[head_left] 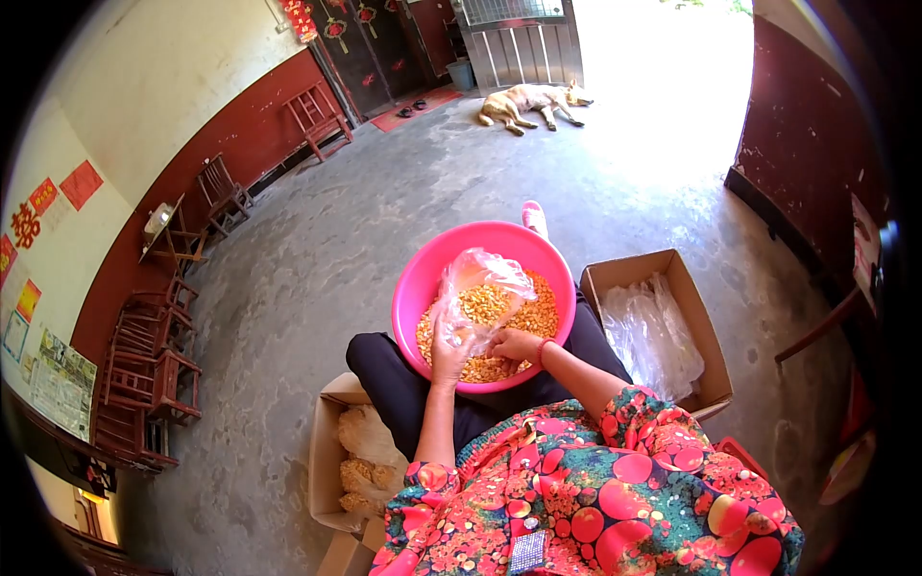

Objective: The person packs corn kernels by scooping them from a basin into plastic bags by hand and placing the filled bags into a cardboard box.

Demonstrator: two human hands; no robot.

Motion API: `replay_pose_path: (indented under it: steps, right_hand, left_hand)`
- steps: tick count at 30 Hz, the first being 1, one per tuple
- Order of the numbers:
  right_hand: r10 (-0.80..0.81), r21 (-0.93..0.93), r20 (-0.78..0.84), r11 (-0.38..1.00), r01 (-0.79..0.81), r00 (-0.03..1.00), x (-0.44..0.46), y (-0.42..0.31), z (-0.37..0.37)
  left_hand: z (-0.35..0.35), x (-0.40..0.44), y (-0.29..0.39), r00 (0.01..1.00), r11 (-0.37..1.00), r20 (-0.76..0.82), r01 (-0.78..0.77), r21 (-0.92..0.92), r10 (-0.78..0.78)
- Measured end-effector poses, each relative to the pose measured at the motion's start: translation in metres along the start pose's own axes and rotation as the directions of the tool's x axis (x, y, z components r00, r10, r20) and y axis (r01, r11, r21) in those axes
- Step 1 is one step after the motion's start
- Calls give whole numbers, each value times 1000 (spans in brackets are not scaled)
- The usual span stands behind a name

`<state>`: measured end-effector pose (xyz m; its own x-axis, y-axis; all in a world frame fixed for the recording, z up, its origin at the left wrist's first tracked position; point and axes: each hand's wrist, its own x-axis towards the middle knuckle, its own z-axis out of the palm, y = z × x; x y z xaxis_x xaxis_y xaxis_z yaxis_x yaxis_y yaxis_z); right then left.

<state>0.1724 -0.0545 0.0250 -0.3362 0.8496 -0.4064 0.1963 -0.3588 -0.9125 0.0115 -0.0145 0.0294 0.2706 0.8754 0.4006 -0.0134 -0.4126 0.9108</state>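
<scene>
Far left, slatted chairs (154,379) of dark reddish wood. Next, a stiff cardboard left box (327,442) with lumpy clear packs (370,437) of yellow grain inside. On dark trousers (377,368), a round basin (411,288) of smooth, glossy pink plastic, part-filled with loose, pebbly, yellow-orange corn (543,312). Inside the basin, over the corn, a thin, crinkled clear bag (477,271); left hand (448,353) closed on the bag's left side; right hand (519,346) at its lower right, fingers bent, tips hidden, impossible to tell whether gripping plastic or corn. To the right, a cardboard right box (706,350) of shiny, rumpled plastic bags (653,331).

Wide open stretch of mottled concrete floor (298,250) between chairs and basin. Left box near the basin's lower left edge. Ahead, open floor as far as a dog (538,104) lying on its side. Right box just beside the basin's right edge.
</scene>
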Motion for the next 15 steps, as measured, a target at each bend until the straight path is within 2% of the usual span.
replay_pose_path:
  steps: [3, 8, 10, 15]
  right_hand:
    - [25, 34, -6, 999, -25, 1000, 1, 1, 1]
    - [18, 141, 47, 990, -25, 999, -2, -1, 1]
    - [-26, 262, 97, 965, 0, 995, -6, -4, 0]
    - [-39, 278, 139, 961, -1, 989, -12, -10, -2]
  left_hand:
    - [-2, -2, -8, 1000, 1000, 9, 23, 5, -23]
    - [-2, -5, 5, 979, 978, 3, 204, -34, -204]
    - [-1, -5, 4, 976, 975, 11, 218, -35, -218]
    - [0, -6, 1, 963, 961, 18, 270, -58, -269]
